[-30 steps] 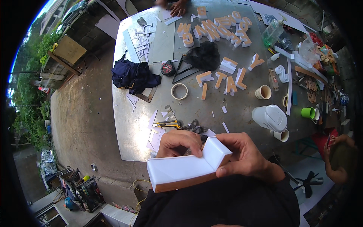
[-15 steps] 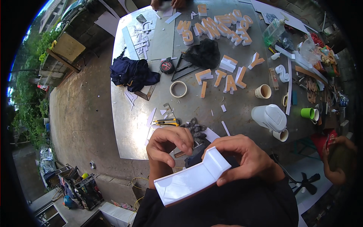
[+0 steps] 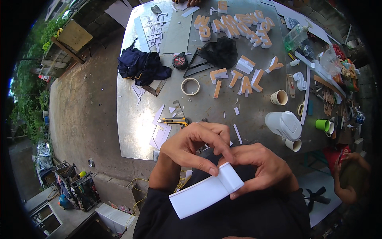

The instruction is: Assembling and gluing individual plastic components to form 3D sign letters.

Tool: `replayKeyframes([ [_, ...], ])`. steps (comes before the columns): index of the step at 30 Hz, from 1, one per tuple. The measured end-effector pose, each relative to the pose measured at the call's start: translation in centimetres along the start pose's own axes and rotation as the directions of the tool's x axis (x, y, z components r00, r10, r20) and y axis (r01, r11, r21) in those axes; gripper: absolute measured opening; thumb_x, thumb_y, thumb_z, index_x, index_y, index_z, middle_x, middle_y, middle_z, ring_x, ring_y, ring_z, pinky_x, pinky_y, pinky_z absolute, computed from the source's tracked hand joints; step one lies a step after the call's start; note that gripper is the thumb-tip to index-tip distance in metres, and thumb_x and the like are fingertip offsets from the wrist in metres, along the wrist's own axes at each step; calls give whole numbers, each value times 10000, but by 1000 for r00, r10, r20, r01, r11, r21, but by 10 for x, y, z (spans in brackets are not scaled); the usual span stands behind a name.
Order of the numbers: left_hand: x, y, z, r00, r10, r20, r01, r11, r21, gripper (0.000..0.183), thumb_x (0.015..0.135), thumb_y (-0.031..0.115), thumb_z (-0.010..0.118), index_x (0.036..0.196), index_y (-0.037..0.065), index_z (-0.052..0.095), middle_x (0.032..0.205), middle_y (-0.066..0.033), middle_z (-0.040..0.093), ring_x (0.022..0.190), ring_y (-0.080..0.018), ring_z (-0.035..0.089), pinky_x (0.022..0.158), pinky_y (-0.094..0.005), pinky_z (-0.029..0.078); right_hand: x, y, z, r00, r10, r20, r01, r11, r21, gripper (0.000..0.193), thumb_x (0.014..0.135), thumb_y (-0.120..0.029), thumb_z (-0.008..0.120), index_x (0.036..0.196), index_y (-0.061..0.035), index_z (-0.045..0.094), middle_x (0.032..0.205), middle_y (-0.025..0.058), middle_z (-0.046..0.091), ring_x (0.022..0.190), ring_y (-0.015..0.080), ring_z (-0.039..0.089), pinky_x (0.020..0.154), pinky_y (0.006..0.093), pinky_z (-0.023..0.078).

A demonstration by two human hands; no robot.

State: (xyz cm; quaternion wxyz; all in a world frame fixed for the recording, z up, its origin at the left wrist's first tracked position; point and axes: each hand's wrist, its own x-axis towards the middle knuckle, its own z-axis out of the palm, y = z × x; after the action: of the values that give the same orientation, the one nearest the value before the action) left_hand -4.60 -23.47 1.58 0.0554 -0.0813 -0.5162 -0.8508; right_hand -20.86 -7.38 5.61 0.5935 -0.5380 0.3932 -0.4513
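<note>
A white L-shaped block letter (image 3: 201, 196) with glossy sides is held low in front of my dark-clothed body. My right hand (image 3: 262, 169) grips its short, raised end between thumb and fingers. My left hand (image 3: 195, 145) arches over that same end, its thumb tip on the upper edge and its index finger close to my right fingers. Whether something small sits between the left fingertips is hidden. Beyond the left hand, a yellow-and-black utility knife (image 3: 174, 120) lies on the metal table (image 3: 207, 109) by white offcuts (image 3: 161, 133).
Several block letters (image 3: 248, 79) stand on the table, with more at the back. Nearby are a tape roll (image 3: 190, 86), tape measure (image 3: 180, 61), dark cloth (image 3: 141, 67), white pitcher (image 3: 282, 124) and cups (image 3: 279, 97). Another person's hands (image 3: 192, 2) show at the far edge; someone sits right (image 3: 348, 175).
My left hand has moved right and down onto the letter's raised end, its thumb now at the edge. The right hand keeps its grip. The view has shifted slightly.
</note>
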Motion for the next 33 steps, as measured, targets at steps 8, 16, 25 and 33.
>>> replayKeyframes([
  [8,-4,0,6,987,-96,-126,82,991,-110,319,639,81,851,918,-26,738,793,-56,587,677,-100,450,614,-260,332,4,3,-1,998,52,-16,-52,998,43,475,699,-128,863,1104,22,665,991,111,668,960,218,667,849,311,489],
  [16,-9,2,2,989,-121,-81,116,992,-58,265,760,111,810,971,-23,721,827,-20,525,748,-96,463,682,-245,380,6,5,-1,998,61,-18,-61,998,28,450,706,-136,862,1085,15,671,952,103,667,937,208,664,821,315,482],
  [25,-12,-12,0,968,-30,-248,-36,966,-256,472,738,109,834,1156,-5,645,881,-39,590,802,-95,538,680,-219,396,5,3,0,979,132,-154,-103,978,180,544,592,-86,909,1060,56,670,1033,124,660,984,195,640,874,312,477],
  [33,-26,-27,29,864,216,-455,-252,967,-20,249,866,258,727,960,42,647,876,-95,535,779,-172,534,713,-300,452,3,-6,5,946,231,-226,-124,905,406,568,709,-80,873,1199,46,616,1107,97,653,1082,171,624,1002,318,455],
])
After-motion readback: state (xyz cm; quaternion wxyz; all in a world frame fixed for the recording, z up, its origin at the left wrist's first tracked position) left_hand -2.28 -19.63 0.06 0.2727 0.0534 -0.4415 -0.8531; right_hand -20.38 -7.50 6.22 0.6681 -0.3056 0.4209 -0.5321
